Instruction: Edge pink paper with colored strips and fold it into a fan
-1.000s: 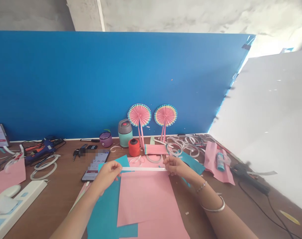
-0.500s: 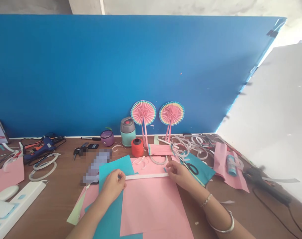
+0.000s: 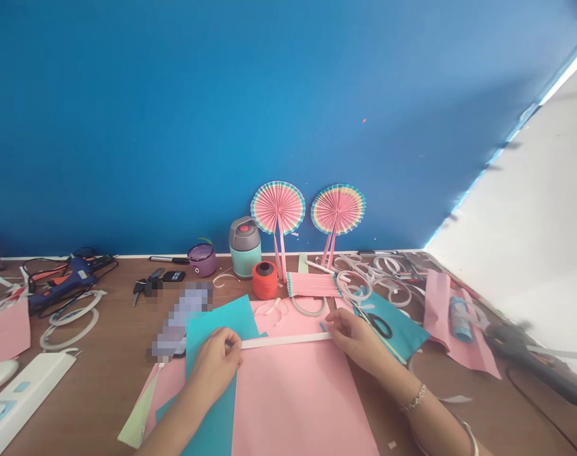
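A sheet of pink paper (image 3: 302, 399) lies in front of me, partly over a teal sheet (image 3: 211, 418). Along its far edge runs a narrow white strip (image 3: 285, 341), stretched nearly straight between my hands. My left hand (image 3: 218, 358) pinches its left end, fingers curled. At the right end, my right hand (image 3: 352, 335) is closed on it between thumb and forefinger. Just beyond lie another pink piece (image 3: 292, 316) and a folded pink paper strip (image 3: 314, 285) with teal ends. Black-handled scissors (image 3: 380, 325) rest on a teal sheet to the right.
Two round pleated paper fans (image 3: 278, 209) lean against the blue partition (image 3: 174, 126). A red spool (image 3: 265, 280), a teal flask (image 3: 245, 250) and a purple cup (image 3: 202, 258) stand nearby. A blue glue gun (image 3: 74, 278) and a power strip (image 3: 29, 399) are at left; white loops (image 3: 357, 285) at right.
My view has tilted down a little and come closer, so less of the partition's top shows. Both hands keep their hold on the white strip, which stays along the pink sheet's edge.
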Available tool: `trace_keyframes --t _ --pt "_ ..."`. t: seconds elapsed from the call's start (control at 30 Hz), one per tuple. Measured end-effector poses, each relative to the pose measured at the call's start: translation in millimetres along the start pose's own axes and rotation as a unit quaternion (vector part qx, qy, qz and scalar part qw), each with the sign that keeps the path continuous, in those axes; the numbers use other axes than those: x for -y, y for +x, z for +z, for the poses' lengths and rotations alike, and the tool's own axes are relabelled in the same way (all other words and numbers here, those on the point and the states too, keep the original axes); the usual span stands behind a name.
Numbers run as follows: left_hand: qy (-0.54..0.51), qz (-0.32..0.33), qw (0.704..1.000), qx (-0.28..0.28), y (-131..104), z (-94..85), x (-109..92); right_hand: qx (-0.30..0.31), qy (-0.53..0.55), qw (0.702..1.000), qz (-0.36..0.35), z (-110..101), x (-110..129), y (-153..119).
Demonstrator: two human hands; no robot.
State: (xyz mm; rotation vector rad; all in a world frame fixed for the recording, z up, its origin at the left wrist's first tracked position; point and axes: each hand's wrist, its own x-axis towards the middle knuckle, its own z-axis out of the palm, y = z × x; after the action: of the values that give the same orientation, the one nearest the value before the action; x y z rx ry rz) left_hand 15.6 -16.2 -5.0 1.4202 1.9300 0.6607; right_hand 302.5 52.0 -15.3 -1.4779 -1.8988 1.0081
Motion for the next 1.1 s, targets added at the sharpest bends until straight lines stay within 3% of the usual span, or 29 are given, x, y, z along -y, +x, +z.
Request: trace_keyframes --t 0.5,1.1 --pt "0.029 0.005 0.999 -0.022 1.4 0.5 -2.7 -0.008 -0.01 1.0 -0.002 3.6 -5.5 0.8" --pt "0.11 0.002 0.994 -0.026 2.2 2.4 -7.4 -0.018 -0.076 0.997 0.01 5.1 11.2 -3.5"
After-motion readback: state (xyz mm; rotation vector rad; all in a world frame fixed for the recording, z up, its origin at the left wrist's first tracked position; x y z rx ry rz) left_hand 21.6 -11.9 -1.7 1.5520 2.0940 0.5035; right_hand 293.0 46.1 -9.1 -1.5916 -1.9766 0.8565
